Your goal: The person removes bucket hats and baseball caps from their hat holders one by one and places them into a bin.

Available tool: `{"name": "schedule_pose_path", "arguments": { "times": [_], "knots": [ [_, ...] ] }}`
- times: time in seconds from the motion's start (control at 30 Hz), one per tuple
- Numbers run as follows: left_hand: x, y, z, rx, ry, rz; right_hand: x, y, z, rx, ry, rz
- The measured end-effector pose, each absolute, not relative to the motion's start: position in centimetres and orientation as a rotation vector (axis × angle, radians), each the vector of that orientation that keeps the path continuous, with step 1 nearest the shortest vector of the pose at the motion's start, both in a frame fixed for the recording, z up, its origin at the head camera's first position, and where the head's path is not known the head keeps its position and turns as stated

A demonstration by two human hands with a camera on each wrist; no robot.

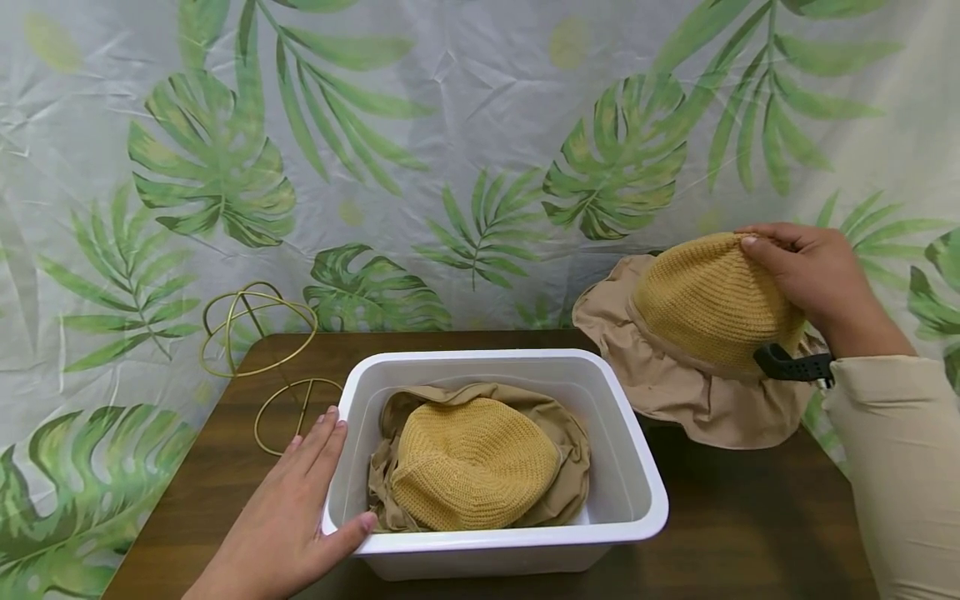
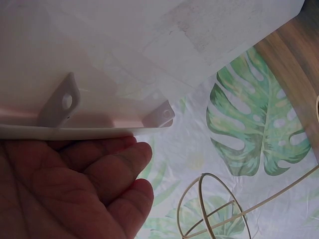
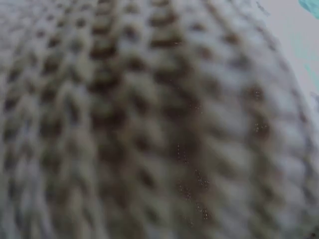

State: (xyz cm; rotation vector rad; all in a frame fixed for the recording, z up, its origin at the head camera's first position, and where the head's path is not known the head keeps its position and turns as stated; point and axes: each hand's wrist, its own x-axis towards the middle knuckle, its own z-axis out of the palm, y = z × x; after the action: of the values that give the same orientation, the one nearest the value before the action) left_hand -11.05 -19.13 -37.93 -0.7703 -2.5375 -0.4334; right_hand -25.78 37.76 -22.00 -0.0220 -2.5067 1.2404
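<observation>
My right hand [image 1: 817, 279] pinches the top of a sun hat [image 1: 712, 292] with a yellow knitted crown and a wide tan cloth brim. This hat hangs over the right side of the table, and its knit fills the right wrist view. A second hat [image 1: 480, 462] of the same kind lies crown up inside a white plastic tub [image 1: 648, 508]. At the tub's left front corner rests my left hand [image 1: 292, 492], fingers extended along the left rim and thumb at the front rim. The left wrist view shows those fingers [image 2: 119, 169] against the tub's outer edge.
A gold wire stand [image 1: 255, 329] with round loops is at the left back of the dark wooden table [image 1: 217, 450]. Behind the table hangs a white cloth [image 1: 480, 125] printed with green leaves.
</observation>
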Motion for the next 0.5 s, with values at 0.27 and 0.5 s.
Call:
{"name": "schedule_pose_path", "arguments": {
  "times": [0.27,0.5],
  "knots": [
    [-11.0,-19.1,-37.9,-0.761,-2.551,-0.442,-25.6,37.5,-21.3,0.004,-2.445,1.273],
    [-11.0,-19.1,-37.8,-0.757,-2.556,-0.438,-25.2,37.1,-20.4,0.011,-2.401,1.308]
  ]
}}
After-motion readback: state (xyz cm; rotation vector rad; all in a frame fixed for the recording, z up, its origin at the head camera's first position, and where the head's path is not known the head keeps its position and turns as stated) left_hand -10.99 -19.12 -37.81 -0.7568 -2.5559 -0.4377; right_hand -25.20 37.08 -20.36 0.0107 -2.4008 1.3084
